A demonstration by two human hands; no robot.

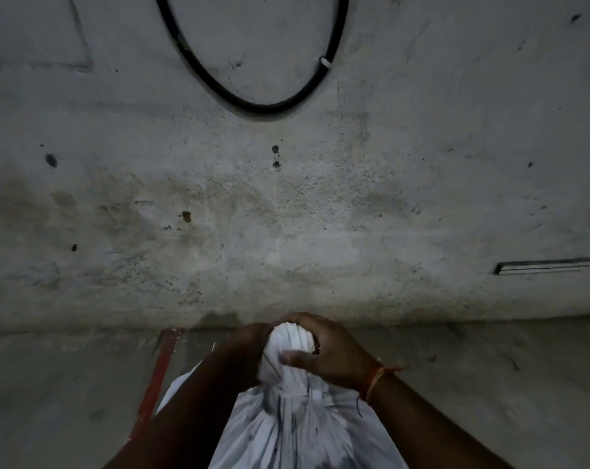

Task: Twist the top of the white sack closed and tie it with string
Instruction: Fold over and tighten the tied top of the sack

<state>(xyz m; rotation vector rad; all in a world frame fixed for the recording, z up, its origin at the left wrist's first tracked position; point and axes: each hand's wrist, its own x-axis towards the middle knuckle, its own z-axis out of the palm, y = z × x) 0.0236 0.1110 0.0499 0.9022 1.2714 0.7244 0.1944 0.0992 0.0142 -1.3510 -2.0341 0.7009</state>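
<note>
The white sack (297, 431) stands at the bottom centre, its top gathered into a bunched neck (292, 346). A thin string (292, 393) looks wound around the base of that neck. My right hand (324, 353) wraps over the bunched top from the right, thumb across the front. My left hand (244, 346) grips the same bunch from the left, its fingers mostly hidden behind the fabric. A red and orange thread band sits on my right wrist.
A rough grey wall (287, 198) rises just behind the sack, with a black cable loop (253, 103) hanging on it. A red strip (158, 370) lies on the concrete floor to the left of the sack.
</note>
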